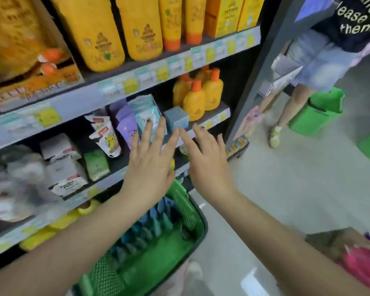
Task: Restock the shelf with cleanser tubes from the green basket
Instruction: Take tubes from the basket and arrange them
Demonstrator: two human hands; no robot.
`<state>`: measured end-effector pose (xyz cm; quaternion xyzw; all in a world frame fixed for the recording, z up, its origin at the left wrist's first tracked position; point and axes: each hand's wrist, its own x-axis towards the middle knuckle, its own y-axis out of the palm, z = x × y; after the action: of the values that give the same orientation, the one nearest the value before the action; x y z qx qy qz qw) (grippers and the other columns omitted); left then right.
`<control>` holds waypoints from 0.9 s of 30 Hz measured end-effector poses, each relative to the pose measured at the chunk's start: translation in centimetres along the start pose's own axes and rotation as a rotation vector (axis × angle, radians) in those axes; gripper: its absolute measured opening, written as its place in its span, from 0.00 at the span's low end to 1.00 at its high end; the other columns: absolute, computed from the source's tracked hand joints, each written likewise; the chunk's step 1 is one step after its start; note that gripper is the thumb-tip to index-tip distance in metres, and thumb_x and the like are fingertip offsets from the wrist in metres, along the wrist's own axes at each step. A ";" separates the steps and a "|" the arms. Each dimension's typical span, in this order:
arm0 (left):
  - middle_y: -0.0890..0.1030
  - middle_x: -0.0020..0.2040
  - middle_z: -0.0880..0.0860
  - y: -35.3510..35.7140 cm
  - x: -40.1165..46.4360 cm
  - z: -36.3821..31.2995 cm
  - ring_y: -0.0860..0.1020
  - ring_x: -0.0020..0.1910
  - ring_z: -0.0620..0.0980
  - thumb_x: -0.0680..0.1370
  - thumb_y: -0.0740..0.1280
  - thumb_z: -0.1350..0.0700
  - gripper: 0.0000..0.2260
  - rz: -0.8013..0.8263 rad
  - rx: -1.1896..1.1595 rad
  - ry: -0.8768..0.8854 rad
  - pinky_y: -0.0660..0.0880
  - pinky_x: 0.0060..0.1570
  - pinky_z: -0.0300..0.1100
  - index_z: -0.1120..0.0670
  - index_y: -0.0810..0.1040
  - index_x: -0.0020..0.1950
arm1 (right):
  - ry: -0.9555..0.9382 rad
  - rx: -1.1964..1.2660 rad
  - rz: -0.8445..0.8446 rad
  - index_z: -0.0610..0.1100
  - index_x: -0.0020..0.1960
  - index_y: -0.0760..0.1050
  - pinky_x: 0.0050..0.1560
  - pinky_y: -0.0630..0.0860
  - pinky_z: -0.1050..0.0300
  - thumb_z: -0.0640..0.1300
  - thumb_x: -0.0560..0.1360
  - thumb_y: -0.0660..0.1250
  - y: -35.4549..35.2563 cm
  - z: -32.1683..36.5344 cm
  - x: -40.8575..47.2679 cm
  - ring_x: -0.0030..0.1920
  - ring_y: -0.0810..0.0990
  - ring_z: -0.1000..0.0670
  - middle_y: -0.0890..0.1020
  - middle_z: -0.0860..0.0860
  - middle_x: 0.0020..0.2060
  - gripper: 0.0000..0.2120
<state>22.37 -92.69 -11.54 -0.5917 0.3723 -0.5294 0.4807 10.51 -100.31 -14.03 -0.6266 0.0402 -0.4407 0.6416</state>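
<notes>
- A green basket [181, 201] is seen at bottom centre of the frame, below the shelf [209, 119]; its mesh wall and dark rim are visible.
- Blue and teal tubes [150, 227] are packed upright in rows along the basket's left side; the right part of its green floor is bare.
- The left hand [150, 167] is spread flat at centre frame, fingers extended toward blue and purple pouches [135, 118] on the shelf; nothing is held.
- The right hand [207, 161] is likewise open and empty, its forefinger tip touching or nearly touching the left forefinger tip, just below a small blue box [176, 118].
- Yellow bottles [198, 97] with orange caps are ranged at the shelf's right end, behind the box.
- A second green basket [320, 110] is seen at right on the floor beside another person's legs; its contents cannot be told.
</notes>
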 end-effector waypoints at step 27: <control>0.78 0.32 0.49 33.7 -11.0 -5.7 0.76 0.33 0.48 0.58 0.78 0.57 0.09 0.813 -0.100 0.242 0.70 0.32 0.37 0.52 0.79 0.32 | 0.058 -0.044 0.440 0.47 0.66 0.65 0.61 0.66 0.34 0.29 0.51 0.71 16.0 -7.3 -15.6 0.59 0.77 0.41 0.77 0.40 0.60 0.45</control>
<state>17.27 -92.03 -47.06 -0.3529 0.6545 -0.3436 0.5737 4.88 -99.06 -36.84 -0.6038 0.2041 -0.3067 0.7069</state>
